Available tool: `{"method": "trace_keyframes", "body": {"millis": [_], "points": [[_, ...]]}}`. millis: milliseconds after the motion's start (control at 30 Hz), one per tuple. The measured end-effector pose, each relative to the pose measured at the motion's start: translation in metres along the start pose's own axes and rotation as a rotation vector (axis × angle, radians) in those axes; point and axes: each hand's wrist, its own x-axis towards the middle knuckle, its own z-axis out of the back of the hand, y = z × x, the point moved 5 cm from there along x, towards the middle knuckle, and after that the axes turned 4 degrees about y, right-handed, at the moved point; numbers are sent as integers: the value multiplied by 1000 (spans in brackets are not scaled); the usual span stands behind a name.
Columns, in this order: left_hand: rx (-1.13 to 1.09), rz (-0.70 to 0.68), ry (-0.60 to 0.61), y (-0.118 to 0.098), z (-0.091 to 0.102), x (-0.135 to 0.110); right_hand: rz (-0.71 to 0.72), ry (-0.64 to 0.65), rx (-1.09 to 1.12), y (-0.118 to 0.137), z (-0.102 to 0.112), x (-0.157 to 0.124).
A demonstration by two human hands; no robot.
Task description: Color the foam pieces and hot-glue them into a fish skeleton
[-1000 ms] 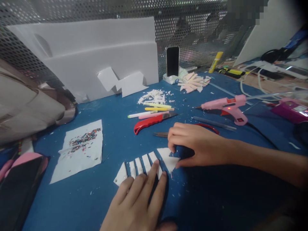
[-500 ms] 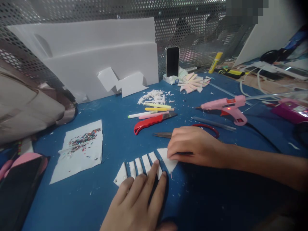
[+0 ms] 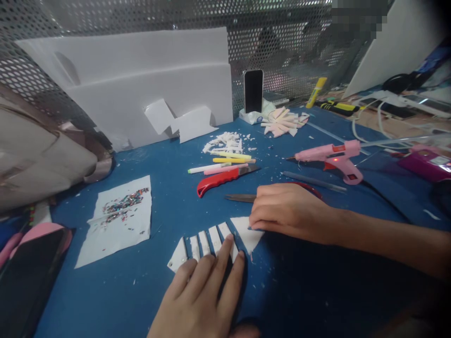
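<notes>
White strips (image 3: 214, 238) lie side by side on the blue table, making a fish-bone shape with a pointed white piece (image 3: 178, 253) at the left end. My left hand (image 3: 204, 291) rests over their lower parts, palm down, fingers apart. A white triangular piece (image 3: 245, 232) lies just right of the strips. At its upper right edge, my right hand (image 3: 285, 211) is closed, fingers curled; its fingertips are hidden, so what they hold, if anything, does not show. Scissors (image 3: 241, 198) with red handles lie partly behind that hand.
A red-handled knife (image 3: 218, 180) and several markers (image 3: 230, 160) lie behind the hands. The pink glue gun (image 3: 329, 155), its light on, is to the right with its cord. Paper with glitter (image 3: 118, 253) and a dark phone (image 3: 33, 277) are left. White boards (image 3: 148, 89) stand behind.
My right hand has slid slightly right, uncovering more of the triangular piece. My left hand stays on the strips.
</notes>
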Motion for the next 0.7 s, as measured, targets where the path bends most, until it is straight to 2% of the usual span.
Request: {"method": "trace_keyframes", "body": {"millis": [433,700], "points": [[33,11,13,0,0,0,-25,64,13,-5,-11,-5],[9,23,-129,-14,10,12,-5,67,12,-3,-9,-2]]}}
